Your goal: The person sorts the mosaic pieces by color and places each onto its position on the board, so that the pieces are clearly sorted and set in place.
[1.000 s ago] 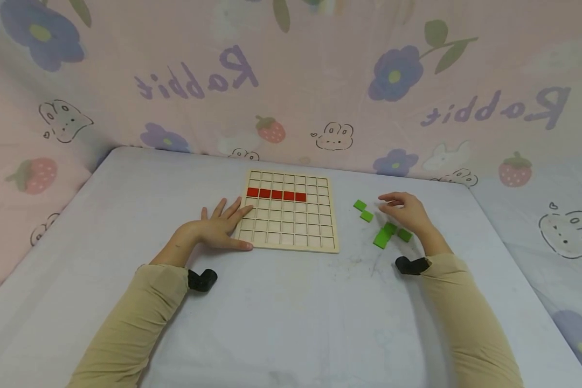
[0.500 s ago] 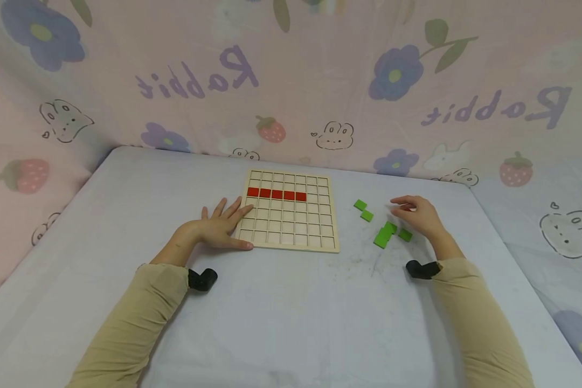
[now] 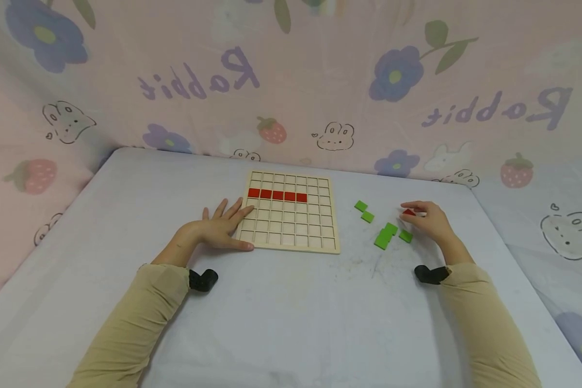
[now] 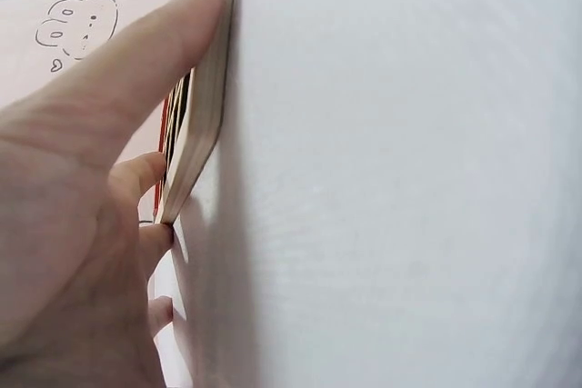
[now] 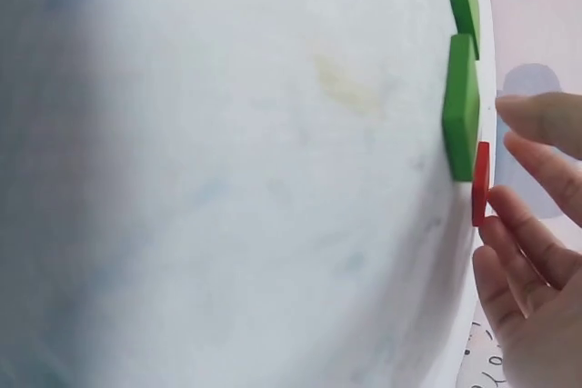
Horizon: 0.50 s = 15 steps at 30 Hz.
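A wooden grid board point(image 3: 291, 251) lies on the table with a row of several red tiles point(image 3: 277, 195) in its cells. My left hand point(image 3: 218, 229) rests spread on the board's left edge, its thumb at the near corner; the left wrist view shows the thumb against the board's side point(image 4: 205, 106). To the right of the board my right hand point(image 3: 431, 220) is over a loose red tile point(image 3: 409, 213), partly covering it. In the right wrist view that red tile point(image 5: 481, 184) lies by the fingertips, with thumb and forefinger apart.
Several loose green tiles point(image 3: 382, 238) lie between the board and my right hand, some touching each other. One green tile point(image 3: 406, 236) sits just in front of that hand. A printed cloth point(image 3: 291, 81) hangs behind the white table point(image 3: 291, 312).
My right hand has moved right and slightly nearer, away from the far green tiles. The red tile now shows between its thumb and fingers. The left hand has stayed on the board.
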Motion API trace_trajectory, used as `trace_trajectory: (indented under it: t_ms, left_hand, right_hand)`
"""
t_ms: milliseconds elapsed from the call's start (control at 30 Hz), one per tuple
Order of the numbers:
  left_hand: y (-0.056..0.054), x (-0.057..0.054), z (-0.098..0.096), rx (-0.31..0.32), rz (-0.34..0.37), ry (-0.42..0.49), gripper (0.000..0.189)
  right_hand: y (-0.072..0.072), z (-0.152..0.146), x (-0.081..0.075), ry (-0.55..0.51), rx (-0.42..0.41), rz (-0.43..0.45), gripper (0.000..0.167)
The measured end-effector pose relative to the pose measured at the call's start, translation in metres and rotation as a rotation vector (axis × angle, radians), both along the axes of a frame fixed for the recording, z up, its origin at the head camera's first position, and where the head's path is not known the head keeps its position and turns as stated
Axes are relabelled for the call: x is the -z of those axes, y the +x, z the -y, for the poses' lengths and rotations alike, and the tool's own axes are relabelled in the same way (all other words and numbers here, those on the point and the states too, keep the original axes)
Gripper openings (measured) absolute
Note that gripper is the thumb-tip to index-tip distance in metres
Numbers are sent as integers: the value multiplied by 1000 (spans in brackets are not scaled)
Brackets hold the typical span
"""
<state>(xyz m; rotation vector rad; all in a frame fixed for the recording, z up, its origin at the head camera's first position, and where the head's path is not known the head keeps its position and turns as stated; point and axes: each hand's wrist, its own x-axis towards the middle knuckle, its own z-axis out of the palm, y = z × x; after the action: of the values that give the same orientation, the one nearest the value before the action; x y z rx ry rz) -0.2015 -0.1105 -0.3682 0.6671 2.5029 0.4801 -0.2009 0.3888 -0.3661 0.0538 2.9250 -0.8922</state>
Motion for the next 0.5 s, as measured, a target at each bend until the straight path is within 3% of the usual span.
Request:
trace_trajectory:
  t_ms: [500]
  left_hand:
    - [0,0,-1,-9,-2,-1,100]
  right_hand:
    - [3,-1,2,15,46,24,41]
